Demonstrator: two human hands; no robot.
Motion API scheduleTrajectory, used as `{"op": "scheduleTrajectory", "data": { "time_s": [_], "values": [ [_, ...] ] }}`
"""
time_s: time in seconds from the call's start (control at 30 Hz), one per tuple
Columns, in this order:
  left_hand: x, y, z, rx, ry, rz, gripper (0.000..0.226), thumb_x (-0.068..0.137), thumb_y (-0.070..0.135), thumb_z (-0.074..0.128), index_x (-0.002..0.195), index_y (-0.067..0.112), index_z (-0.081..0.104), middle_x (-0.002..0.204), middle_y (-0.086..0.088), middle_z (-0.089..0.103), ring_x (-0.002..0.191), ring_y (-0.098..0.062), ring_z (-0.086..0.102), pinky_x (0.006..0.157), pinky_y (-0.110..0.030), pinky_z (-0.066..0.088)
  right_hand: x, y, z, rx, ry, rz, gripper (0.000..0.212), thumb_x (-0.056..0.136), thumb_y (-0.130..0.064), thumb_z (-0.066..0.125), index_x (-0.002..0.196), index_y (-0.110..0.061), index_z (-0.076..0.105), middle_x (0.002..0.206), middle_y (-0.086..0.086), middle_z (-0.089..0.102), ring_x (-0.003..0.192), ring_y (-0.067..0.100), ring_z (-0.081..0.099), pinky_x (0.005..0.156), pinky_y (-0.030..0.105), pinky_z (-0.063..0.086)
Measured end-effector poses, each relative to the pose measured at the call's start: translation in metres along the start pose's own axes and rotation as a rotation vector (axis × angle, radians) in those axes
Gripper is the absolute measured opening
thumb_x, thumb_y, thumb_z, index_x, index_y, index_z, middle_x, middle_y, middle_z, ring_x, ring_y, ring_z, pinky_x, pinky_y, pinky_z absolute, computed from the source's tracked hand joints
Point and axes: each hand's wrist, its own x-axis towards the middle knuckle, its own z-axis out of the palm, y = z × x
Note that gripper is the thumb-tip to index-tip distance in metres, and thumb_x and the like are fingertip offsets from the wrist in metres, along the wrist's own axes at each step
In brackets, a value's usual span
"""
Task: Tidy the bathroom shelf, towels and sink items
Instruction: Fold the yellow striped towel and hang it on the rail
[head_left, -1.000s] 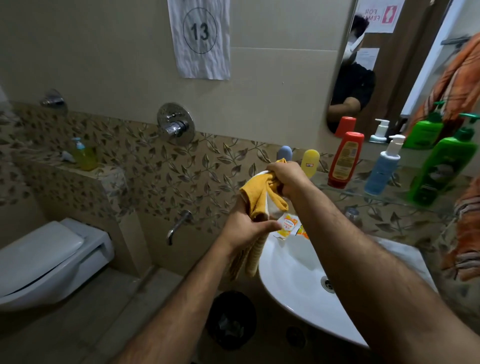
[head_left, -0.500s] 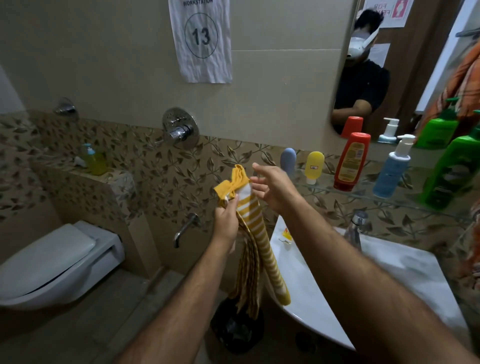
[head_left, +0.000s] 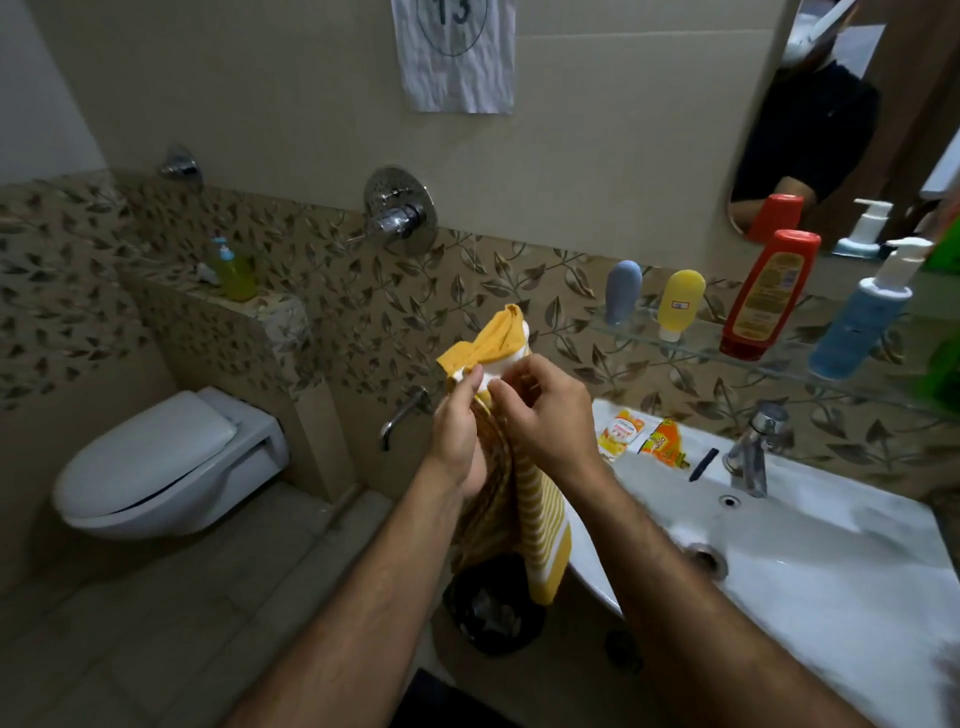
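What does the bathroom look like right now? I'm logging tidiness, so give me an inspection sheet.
Surface: white sink, bowl bare.
Job's things: yellow striped towel hanging from both hands; bottles upright on the glass shelf.
Clutter: two sachets and a small dark item on the sink rim.
Grips: left hand and right hand pinch the towel's top.
Cables: nothing seen.
Surroundings: toilet, black bin below.

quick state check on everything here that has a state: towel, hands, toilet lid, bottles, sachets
yellow striped towel: held up, hanging
left hand: gripping towel
right hand: pinching towel top
toilet lid: closed
red bottle: standing cap-down on glass shelf
sachets: lying on sink rim
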Motion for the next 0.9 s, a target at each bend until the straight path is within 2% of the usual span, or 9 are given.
{"op": "scheduleTrajectory", "data": {
  "time_s": [0.1, 0.17, 0.37, 0.53, 0.6, 0.67, 0.7, 0.8, 0.9],
  "values": [
    [-0.011, 0.008, -0.007, 0.011, -0.111, 0.053, 0.049, 0.104, 0.031, 0.029, 0.104, 0.0, 0.065, 0.093, -0.013, 0.075, 0.088, -0.018, 0.073, 0.07, -0.025, 0.057, 0.001, -0.014, 0.003, 0.085, -0.123, -0.047, 0.037, 0.08, -0.052, 0.067, 0.1, -0.021, 0.064, 0.073, -0.005, 0.062, 0.066, 0.009, 0.058, 0.061, 0.03, 0.049],
    [-0.017, 0.016, -0.013, 0.007, -0.135, 0.089, 0.05, 0.104, 0.035, 0.026, 0.107, 0.003, 0.064, 0.095, -0.01, 0.075, 0.092, -0.016, 0.072, 0.074, -0.024, 0.056, 0.003, -0.021, 0.005, 0.102, -0.211, -0.062, 0.045, 0.076, -0.056, 0.069, 0.106, -0.022, 0.064, 0.078, -0.001, 0.063, 0.069, 0.011, 0.059, 0.063, 0.027, 0.049],
    [-0.031, 0.039, -0.042, 0.047, -0.18, 0.095, 0.054, 0.102, 0.044, 0.021, 0.12, 0.011, 0.059, 0.117, -0.008, 0.07, 0.113, -0.017, 0.064, 0.092, -0.026, 0.053, 0.012, -0.034, 0.024, 0.257, -0.382, 0.0, 0.043, 0.073, -0.037, 0.083, 0.109, -0.016, 0.07, 0.077, -0.001, 0.064, 0.067, 0.007, 0.058, 0.064, 0.025, 0.052],
    [-0.039, 0.051, -0.067, 0.084, -0.197, 0.073, 0.062, 0.1, 0.049, 0.022, 0.139, 0.007, 0.046, 0.139, -0.014, 0.056, 0.131, -0.021, 0.051, 0.109, -0.034, 0.041, 0.004, -0.04, 0.044, 0.325, -0.421, 0.023, 0.037, 0.076, -0.035, 0.081, 0.107, -0.016, 0.072, 0.083, 0.006, 0.071, 0.075, 0.022, 0.068, 0.065, 0.031, 0.057],
    [-0.04, 0.052, -0.073, 0.141, -0.154, 0.08, 0.061, 0.099, 0.048, 0.026, 0.138, 0.007, 0.048, 0.137, -0.013, 0.058, 0.129, -0.02, 0.053, 0.11, -0.036, 0.04, -0.001, -0.042, 0.052, 0.262, -0.395, -0.032, 0.028, 0.08, -0.032, 0.077, 0.104, -0.017, 0.073, 0.077, 0.003, 0.07, 0.07, 0.019, 0.066, 0.063, 0.033, 0.057],
    [-0.039, 0.05, -0.077, 0.255, -0.08, 0.102, 0.054, 0.1, 0.046, 0.03, 0.128, 0.009, 0.059, 0.127, -0.01, 0.065, 0.121, -0.017, 0.059, 0.105, -0.035, 0.045, -0.01, -0.045, 0.062, 0.103, -0.303, -0.127, 0.015, 0.084, -0.03, 0.069, 0.088, -0.016, 0.071, 0.067, -0.002, 0.065, 0.06, 0.014, 0.06, 0.056, 0.034, 0.051],
    [-0.039, 0.048, -0.077, 0.308, -0.038, 0.11, 0.051, 0.101, 0.044, 0.032, 0.123, 0.009, 0.062, 0.122, -0.009, 0.068, 0.117, -0.016, 0.062, 0.101, -0.033, 0.048, -0.015, -0.048, 0.069, 0.03, -0.241, -0.145, 0.016, 0.085, -0.028, 0.066, 0.078, -0.014, 0.067, 0.062, -0.003, 0.061, 0.055, 0.014, 0.056, 0.052, 0.034, 0.047],
    [-0.033, 0.041, -0.085, 0.376, 0.085, 0.153, 0.041, 0.1, 0.038, 0.046, 0.12, 0.006, 0.062, 0.115, -0.01, 0.071, 0.112, -0.02, 0.065, 0.094, -0.034, 0.052, -0.026, -0.048, 0.085, 0.006, -0.115, -0.041, 0.022, 0.085, -0.023, 0.063, 0.068, -0.011, 0.056, 0.057, 0.0, 0.055, 0.051, 0.015, 0.048, 0.05, 0.033, 0.038],
    [-0.031, 0.04, -0.094, 0.369, 0.141, 0.207, 0.023, 0.095, 0.021, 0.06, 0.113, 0.008, 0.065, 0.109, -0.012, 0.072, 0.105, -0.024, 0.069, 0.094, -0.043, 0.053, -0.032, -0.047, 0.087, 0.251, -0.117, 0.165, 0.011, 0.086, -0.016, 0.06, 0.075, -0.015, 0.062, 0.063, 0.0, 0.062, 0.053, 0.008, 0.048, 0.051, 0.029, 0.041]
  ]
}}
